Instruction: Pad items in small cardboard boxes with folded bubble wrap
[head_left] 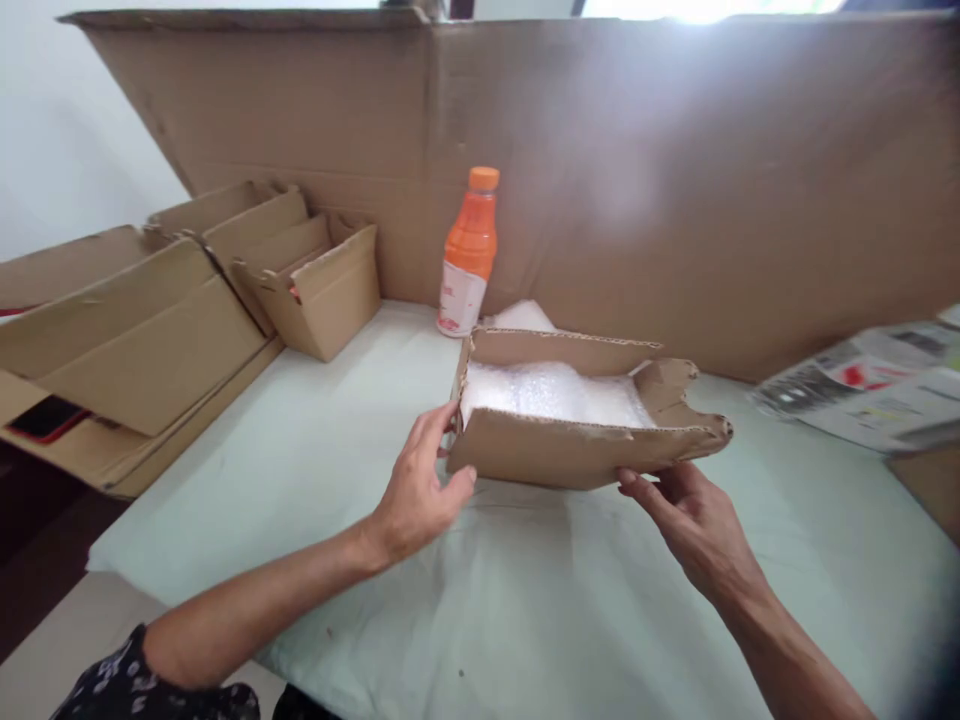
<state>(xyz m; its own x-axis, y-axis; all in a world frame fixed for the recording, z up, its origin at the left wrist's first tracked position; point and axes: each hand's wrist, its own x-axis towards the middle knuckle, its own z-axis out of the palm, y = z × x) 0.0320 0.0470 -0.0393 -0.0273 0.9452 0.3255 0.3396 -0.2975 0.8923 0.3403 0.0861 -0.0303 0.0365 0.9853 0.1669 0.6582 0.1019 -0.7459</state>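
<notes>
Cardboard box [540,452], brown, open-topped; ragged-edged

A panel [675,200] stands along the back edge of the surface [555,610]. Near the back left corner stands a small box [337,295], with a large box [150,360] to its left, by the left edge. The middle box [547,455], with bubble wrap [555,390] in it, is nearer the back edge than the front. Just behind its left end stands a bottle [469,255]. A packet [862,385] lies well to the right, before the panel.
</notes>
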